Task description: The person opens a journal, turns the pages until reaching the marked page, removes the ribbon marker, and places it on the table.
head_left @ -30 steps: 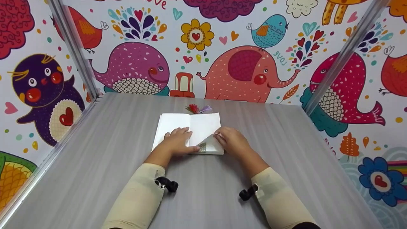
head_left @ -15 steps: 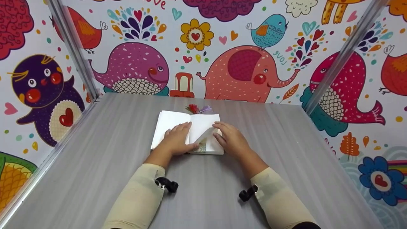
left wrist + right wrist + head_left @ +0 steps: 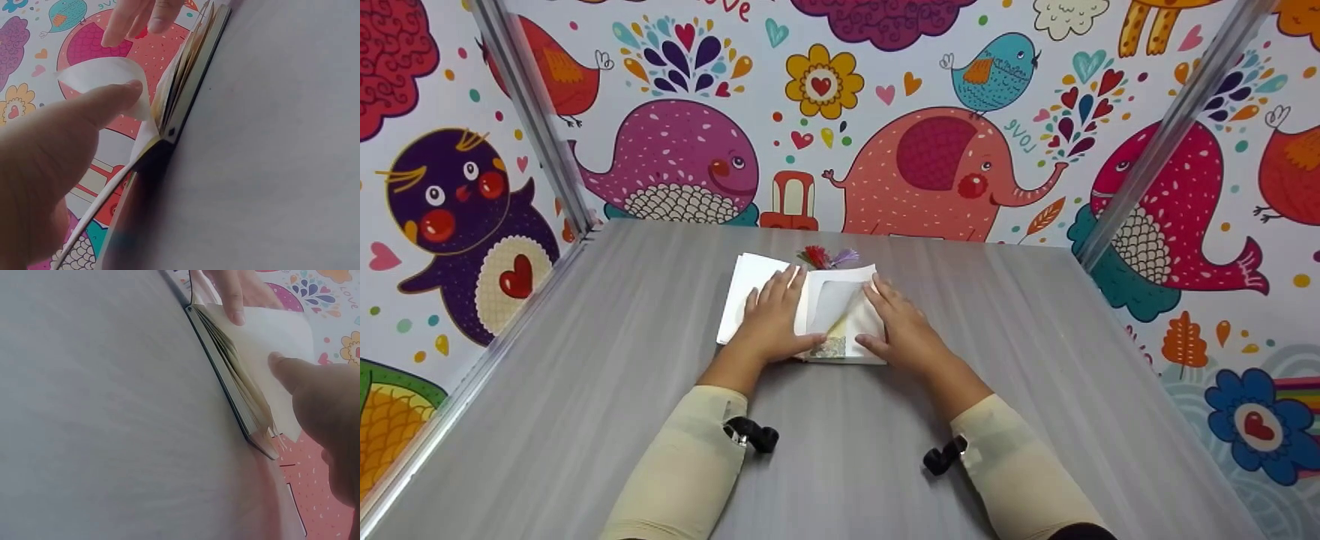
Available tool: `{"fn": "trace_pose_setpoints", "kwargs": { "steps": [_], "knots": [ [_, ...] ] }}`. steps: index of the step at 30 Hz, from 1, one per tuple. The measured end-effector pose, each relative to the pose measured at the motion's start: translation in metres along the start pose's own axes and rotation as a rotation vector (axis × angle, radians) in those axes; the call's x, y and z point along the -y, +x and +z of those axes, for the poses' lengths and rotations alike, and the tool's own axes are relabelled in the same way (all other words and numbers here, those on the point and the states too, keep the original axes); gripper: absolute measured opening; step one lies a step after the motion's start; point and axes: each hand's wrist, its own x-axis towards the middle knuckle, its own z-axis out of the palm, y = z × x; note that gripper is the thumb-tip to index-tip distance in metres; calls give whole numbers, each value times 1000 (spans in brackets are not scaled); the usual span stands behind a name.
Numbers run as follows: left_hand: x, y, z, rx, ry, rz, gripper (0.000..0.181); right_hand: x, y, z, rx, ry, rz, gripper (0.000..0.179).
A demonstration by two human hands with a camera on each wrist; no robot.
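Note:
An open book (image 3: 737, 300) with white pages and a dark cover edge lies on the grey table. My left hand (image 3: 769, 319) rests over its left page, fingers extended and thumb at the lower middle. Above the right half, a loose page (image 3: 832, 298) stands curled up, its grey side showing. Under that leaf a patterned green and yellow patch (image 3: 831, 346) shows near the bottom. My right hand (image 3: 911, 326) lies at the book's right side, fingers stretched along the outer edge and thumb over the page. In the right wrist view, wavy page edges (image 3: 233, 368) fan out above the cover.
A red tassel-like tuft (image 3: 815, 256) and a purple one (image 3: 846, 256) lie just behind the book. The grey table (image 3: 840, 450) meets a wall (image 3: 877, 90) printed with cartoon animals. Metal posts (image 3: 1140, 150) stand at its far corners.
My right hand has let go of the page corner it pinched and opened out, sliding forward. The leaf has curled further left. My left hand has moved slightly forward, and the left pages have shifted.

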Motion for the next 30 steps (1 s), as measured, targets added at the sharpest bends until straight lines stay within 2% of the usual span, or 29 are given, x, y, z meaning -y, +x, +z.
{"fn": "trace_pose_setpoints", "kwargs": {
  "steps": [6, 10, 18, 25, 30],
  "knots": [
    [1, 0, -1, -95, -15, 37, 142, -3, -2, 6, 87, -23, 12, 96],
    [1, 1, -2, -127, 0, 46, 145, -6, -3, 10, 159, -60, -11, 93],
    [1, 0, -6, -124, 73, 63, 142, -6, -5, 13, 268, -69, -83, 76],
    [0, -3, -13, -115, 116, 66, 141, -3, -7, 12, 320, -24, -115, 63],
    [1, -2, -13, -121, 138, 65, 140, -3, -8, 11, 338, -28, -116, 61]
  ]
}}
